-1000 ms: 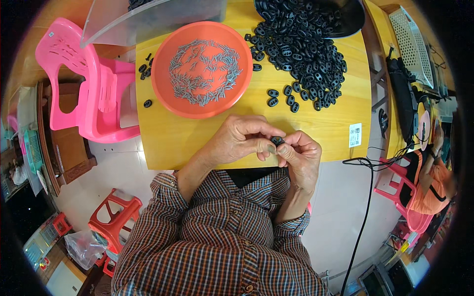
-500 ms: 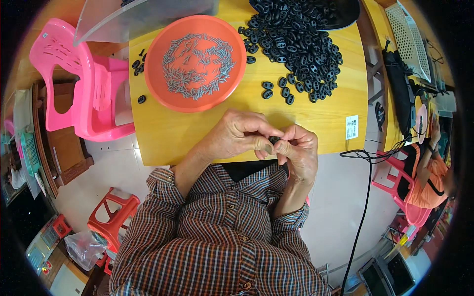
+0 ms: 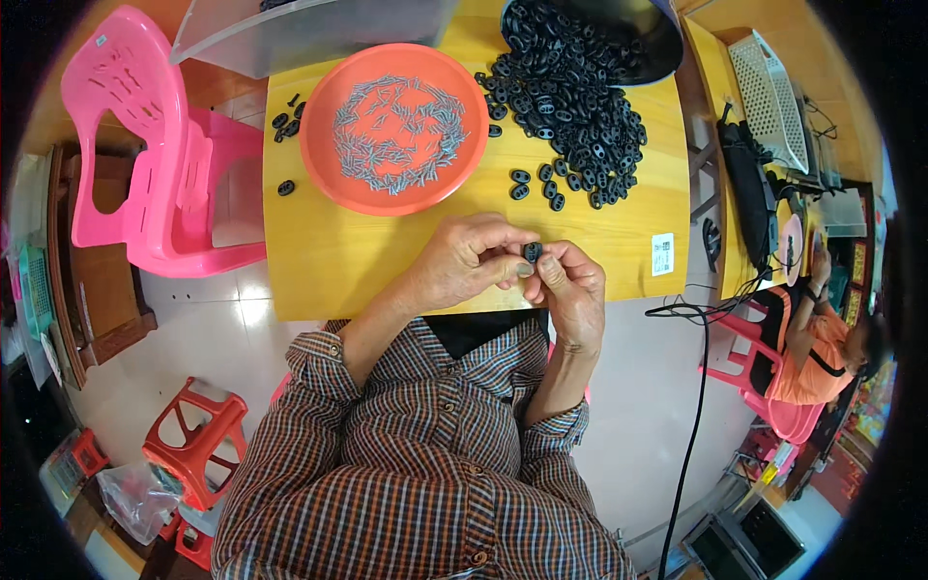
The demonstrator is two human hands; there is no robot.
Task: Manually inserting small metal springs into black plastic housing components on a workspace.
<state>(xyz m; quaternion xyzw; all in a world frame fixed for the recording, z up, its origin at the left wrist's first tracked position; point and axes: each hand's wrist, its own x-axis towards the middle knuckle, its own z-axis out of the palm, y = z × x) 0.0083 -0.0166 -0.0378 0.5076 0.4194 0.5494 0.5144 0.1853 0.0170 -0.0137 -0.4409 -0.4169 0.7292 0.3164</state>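
A small black oval two-hole piece point(image 3: 532, 252) is pinched between both hands over the table's near edge. My left hand point(image 3: 462, 263) has its thumb and forefinger closed at the piece's left side. From the other side, my right hand point(image 3: 570, 282) grips it with thumb and fingers. Beyond the hands, a round orange dish point(image 3: 319, 126) bears many short grey screws point(image 3: 425, 159). A large heap of similar black pieces point(image 3: 570, 121) spills from a dark bowl point(image 3: 652, 39). Several loose pieces point(image 3: 547, 172) lie between the heap and my hands.
Left of the dish lie a few more black pieces point(image 3: 286, 188) on the yellow table point(image 3: 619, 232). A clear plastic bin point(image 3: 319, 39) stands at the back left. Pink chair point(image 3: 184, 213) and red stool point(image 3: 198, 440) are at left; a black cable point(image 3: 698, 406) hangs right. Another person point(image 3: 812, 353) sits far right.
The black piece is now turned so its face shows more between my fingertips. Both hands still hold it. The whole view has shifted slightly.
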